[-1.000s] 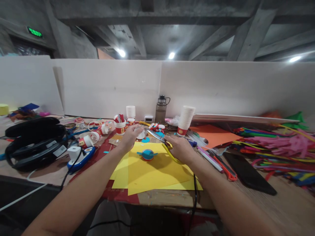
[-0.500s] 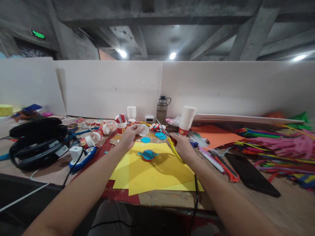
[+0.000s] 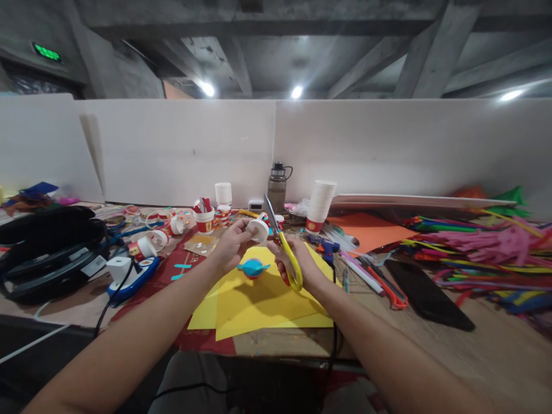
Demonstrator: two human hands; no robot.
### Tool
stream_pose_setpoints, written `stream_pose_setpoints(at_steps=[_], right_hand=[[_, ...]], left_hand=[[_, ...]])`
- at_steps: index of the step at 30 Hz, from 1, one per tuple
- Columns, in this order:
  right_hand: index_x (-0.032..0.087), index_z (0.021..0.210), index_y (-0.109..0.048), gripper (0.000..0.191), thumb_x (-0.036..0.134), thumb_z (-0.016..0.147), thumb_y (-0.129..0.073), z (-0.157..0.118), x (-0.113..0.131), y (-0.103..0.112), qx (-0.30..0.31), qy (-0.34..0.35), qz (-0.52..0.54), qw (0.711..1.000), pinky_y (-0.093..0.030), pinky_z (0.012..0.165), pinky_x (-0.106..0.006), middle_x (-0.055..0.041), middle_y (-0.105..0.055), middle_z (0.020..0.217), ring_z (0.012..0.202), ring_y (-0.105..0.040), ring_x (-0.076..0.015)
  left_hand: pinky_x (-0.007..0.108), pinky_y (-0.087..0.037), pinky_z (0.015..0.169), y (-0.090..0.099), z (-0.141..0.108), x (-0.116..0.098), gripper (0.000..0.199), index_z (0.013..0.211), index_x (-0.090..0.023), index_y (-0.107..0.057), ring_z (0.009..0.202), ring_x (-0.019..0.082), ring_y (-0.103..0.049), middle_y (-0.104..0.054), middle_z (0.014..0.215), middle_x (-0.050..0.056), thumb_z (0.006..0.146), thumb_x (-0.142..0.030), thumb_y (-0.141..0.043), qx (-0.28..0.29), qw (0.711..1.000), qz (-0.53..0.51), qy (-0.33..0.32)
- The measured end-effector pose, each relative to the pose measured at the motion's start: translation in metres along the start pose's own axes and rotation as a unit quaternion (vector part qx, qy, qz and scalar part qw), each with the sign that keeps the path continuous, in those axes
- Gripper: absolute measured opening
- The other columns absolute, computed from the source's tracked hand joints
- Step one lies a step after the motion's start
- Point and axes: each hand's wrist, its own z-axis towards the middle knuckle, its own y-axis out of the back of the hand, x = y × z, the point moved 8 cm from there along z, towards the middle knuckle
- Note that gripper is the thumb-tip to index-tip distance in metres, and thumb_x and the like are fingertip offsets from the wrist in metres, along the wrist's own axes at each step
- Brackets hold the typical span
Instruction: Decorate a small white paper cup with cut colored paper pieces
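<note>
Yellow paper sheets (image 3: 233, 319) lie nearest on the surface (image 3: 379, 339), with a small blue-topped piece (image 3: 253, 268) resting on them, below and between the hands. Just beyond and above it, the left hand (image 3: 232, 246) pinches a white paper disc (image 3: 259, 230) by its left edge, thumb and fingers pressed together, its face tipped toward the viewer. The right hand (image 3: 298, 263) has its fingers wrapped around the yellow handles of the scissors (image 3: 295, 270). Their long axis runs up and away, leaning slightly left, so the disc sits just left of the blades and nearer the left fingers. Whether disc and metal touch, I cannot tell; nothing visible stands between them. To the right of the right hand lie a blue glue gun (image 3: 329, 249) and, further right, a black phone (image 3: 429, 294). Farther back stand a stack of paper cups (image 3: 321, 206) and a dark bottle (image 3: 276, 187), both beyond the hands.
</note>
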Motion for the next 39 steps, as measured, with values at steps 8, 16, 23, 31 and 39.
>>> stream_pose_setpoints(at_steps=[8, 16, 23, 31, 39], right_hand=[[0.021, 0.094, -0.052, 0.032, 0.038, 0.071, -0.066, -0.006, 0.007, 0.004, -0.055, 0.021, 0.026, 0.998, -0.034, 0.026, -0.018, 0.0106, -0.046, 0.047, 0.03, -0.042, -0.0088], [0.019, 0.098, -0.056, 0.031, 0.033, 0.071, -0.061, -0.004, 0.009, 0.015, -0.08, 0.044, -0.021, 0.996, -0.038, 0.032, -0.018, 0.0088, -0.048, 0.051, 0.035, -0.047, -0.0094], [0.019, 0.101, -0.058, 0.029, 0.027, 0.073, -0.055, -0.011, 0.017, 0.018, -0.089, 0.067, -0.096, 0.989, -0.036, 0.038, -0.018, 0.0074, -0.049, 0.056, 0.04, -0.045, -0.0082], [0.015, 0.095, -0.065, 0.024, 0.021, 0.077, -0.052, -0.011, 0.033, 0.015, -0.098, 0.206, -0.247, 0.942, -0.045, 0.061, -0.023, -0.0009, -0.063, 0.072, 0.062, -0.056, -0.0126], [0.014, 0.102, -0.066, 0.028, 0.02, 0.077, -0.054, -0.016, 0.042, 0.016, -0.117, 0.238, -0.238, 0.934, -0.045, 0.065, -0.025, -0.0041, -0.068, 0.083, 0.067, -0.057, -0.0138]], left_hand=[[0.019, -0.043, 0.06, -0.011, -0.007, 0.013, 0.037, 0.075, -0.015, -0.055, 0.061, 0.007, -0.053, -0.061, 0.071, -0.002, 0.061, -0.03, -0.086, 0.038, 0.999, 0.019, 0.007], [0.028, -0.051, 0.071, -0.013, -0.01, 0.022, 0.032, 0.082, -0.015, -0.06, 0.073, 0.012, -0.059, -0.062, 0.081, 0.001, 0.067, -0.034, -0.081, 0.075, 0.983, 0.166, 0.008], [0.029, -0.052, 0.073, -0.017, -0.015, 0.024, 0.035, 0.09, -0.014, -0.063, 0.076, 0.016, -0.063, -0.065, 0.084, 0.003, 0.07, -0.039, -0.078, 0.112, 0.974, 0.191, 0.044], [0.028, -0.053, 0.072, -0.025, -0.019, 0.029, 0.031, 0.084, -0.015, -0.065, 0.071, 0.013, -0.062, -0.064, 0.078, 0.001, 0.074, -0.043, -0.074, 0.121, 0.98, 0.132, 0.083], [0.032, -0.054, 0.075, -0.04, -0.027, 0.024, 0.024, 0.095, -0.019, -0.061, 0.083, 0.016, -0.064, -0.065, 0.091, 0.002, 0.082, -0.039, -0.068, 0.171, 0.975, 0.124, 0.064]])
